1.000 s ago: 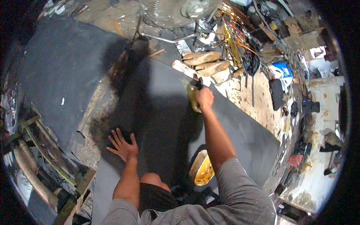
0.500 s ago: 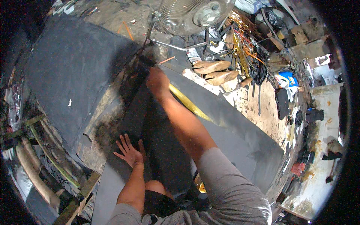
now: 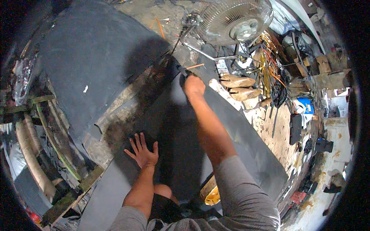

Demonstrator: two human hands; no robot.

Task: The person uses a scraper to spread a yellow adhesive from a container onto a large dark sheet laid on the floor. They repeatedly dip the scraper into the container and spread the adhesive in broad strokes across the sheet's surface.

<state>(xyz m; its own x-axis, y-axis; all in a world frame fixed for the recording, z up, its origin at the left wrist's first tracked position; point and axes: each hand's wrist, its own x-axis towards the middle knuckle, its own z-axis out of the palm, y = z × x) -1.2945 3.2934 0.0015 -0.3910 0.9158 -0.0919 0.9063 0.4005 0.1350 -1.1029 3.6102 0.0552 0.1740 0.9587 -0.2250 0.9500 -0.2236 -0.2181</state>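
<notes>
A large dark grey sheet (image 3: 250, 144) lies flat in front of me. My left hand (image 3: 143, 154) rests on its left part, palm down with fingers spread, holding nothing. Farther out, near the sheet's far corner, my right hand (image 3: 194, 86) is closed around a dark, narrow tool (image 3: 182, 71). The tool's end points away and to the left; it is too dark to tell its kind. Shadow covers much of the sheet between my two arms.
Another dark sheet (image 3: 92, 57) lies at the far left. Beyond my right hand stands a fan (image 3: 237, 23). Wooden shoe lasts (image 3: 241, 87) and bundled strips (image 3: 269, 63) lie to the right. Timber pieces (image 3: 34, 161) line the left, and a yellow-lined thing (image 3: 212, 196) is near my lap.
The view has shifted, so the scene sits farther right. My right hand, blurred before, is sharper and its tool shows. The yellow strip beside my right forearm no longer shows. My left hand stays spread.
</notes>
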